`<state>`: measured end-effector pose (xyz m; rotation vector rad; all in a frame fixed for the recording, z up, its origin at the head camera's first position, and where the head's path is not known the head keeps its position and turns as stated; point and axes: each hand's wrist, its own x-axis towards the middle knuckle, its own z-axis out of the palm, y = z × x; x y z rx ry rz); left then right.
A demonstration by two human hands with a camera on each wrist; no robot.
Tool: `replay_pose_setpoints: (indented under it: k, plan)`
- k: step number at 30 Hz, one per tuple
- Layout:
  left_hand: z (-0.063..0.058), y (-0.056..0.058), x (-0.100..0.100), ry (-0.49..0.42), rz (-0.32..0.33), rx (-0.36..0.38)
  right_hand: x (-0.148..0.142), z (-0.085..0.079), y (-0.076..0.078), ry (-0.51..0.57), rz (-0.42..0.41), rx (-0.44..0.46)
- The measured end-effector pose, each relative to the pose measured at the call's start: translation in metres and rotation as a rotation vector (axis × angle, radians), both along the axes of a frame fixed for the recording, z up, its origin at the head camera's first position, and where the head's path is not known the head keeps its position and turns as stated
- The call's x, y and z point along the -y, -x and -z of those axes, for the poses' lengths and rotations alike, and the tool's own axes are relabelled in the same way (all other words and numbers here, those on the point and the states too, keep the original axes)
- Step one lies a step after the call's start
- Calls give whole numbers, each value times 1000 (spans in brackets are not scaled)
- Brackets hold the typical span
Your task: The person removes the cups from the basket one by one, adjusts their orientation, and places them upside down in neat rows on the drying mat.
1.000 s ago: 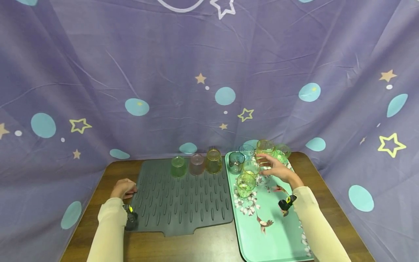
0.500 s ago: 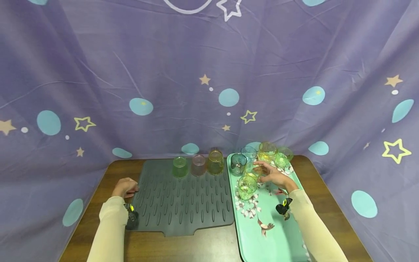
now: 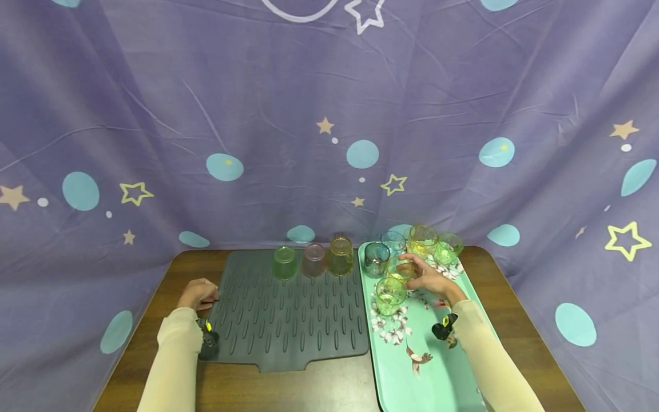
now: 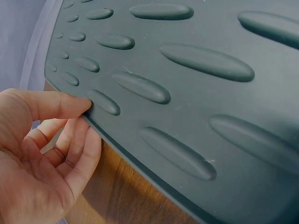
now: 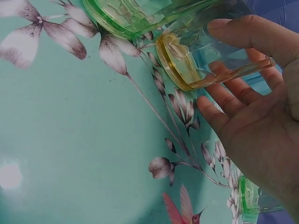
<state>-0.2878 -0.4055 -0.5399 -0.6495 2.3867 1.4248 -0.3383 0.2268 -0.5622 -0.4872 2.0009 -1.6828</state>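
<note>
My left hand pinches the left edge of a dark grey ridged drying mat; the left wrist view shows the thumb on top and the fingers curled at the rim. Over the mint-green floral tray, my right hand grips an upright yellow-tinted drinking glass, thumb on one side and fingers round the other. A green glass stands just in front of it, and a dark teal glass stands to its left.
Along the mat's back edge, a green tumbler, a pink tumbler and an amber tumbler stand upside down. At the tray's back are a pale blue glass, a yellow glass and a green glass. A curtain hangs behind.
My right hand has moved slightly left and toward me, from above the glasses down around the yellow glass. My left hand stays at the mat's edge. The head view has shifted a little.
</note>
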Motion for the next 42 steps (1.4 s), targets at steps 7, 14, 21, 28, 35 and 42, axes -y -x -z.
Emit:
replay_pose_setpoints:
  k: [7,14,21,28,35,42]
  plan:
    - [-2,-1,-1,0,0,4,0,-1,-1,-16,18,1]
    - [-2,0,-2,2,4,7,-4,2,-1,-3,16,0]
    - [0,2,-1,-2,-4,7,-20,3,-5,25,19,-55]
    - [-2,0,-1,-1,-11,9,-38,-7,-14,79,72,-51]
    - [-4,1,0,23,19,17,-45,-19,-18,148,79,-83]
    - [-2,2,-1,20,19,13,-44,-32,-18,240,104,-75]
